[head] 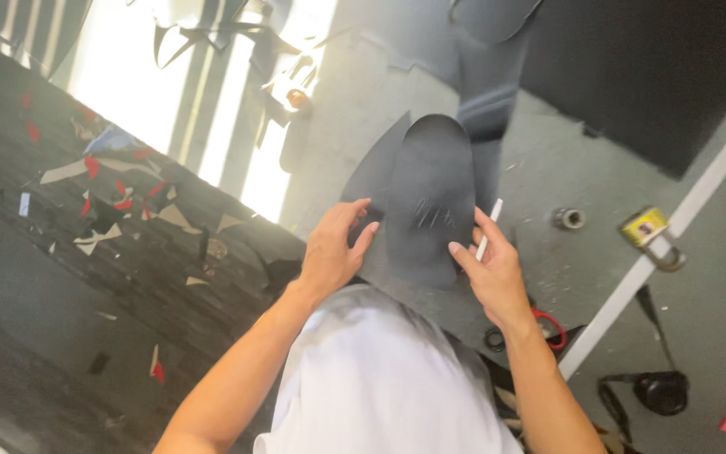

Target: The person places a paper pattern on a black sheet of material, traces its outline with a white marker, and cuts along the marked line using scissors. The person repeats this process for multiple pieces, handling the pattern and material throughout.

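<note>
Grey workshop floor (565, 168) littered with red and pale offcuts (94, 168) lies below a person bent over a black sole-shaped sheet (430, 197). Left hand (334, 248) pinches its lower left edge with thumb and fingers; right hand (485, 265) touches the lower right edge while gripping a white marking pencil (489, 227). It looks thin, light and floppy, best held at the edges. Red-handled scissors (548, 328) lie nearby.

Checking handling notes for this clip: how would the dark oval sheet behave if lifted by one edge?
The dark oval sheet looks thin, so probably light. Both the left hand and right hand steady it, suggesting some flex.
</note>
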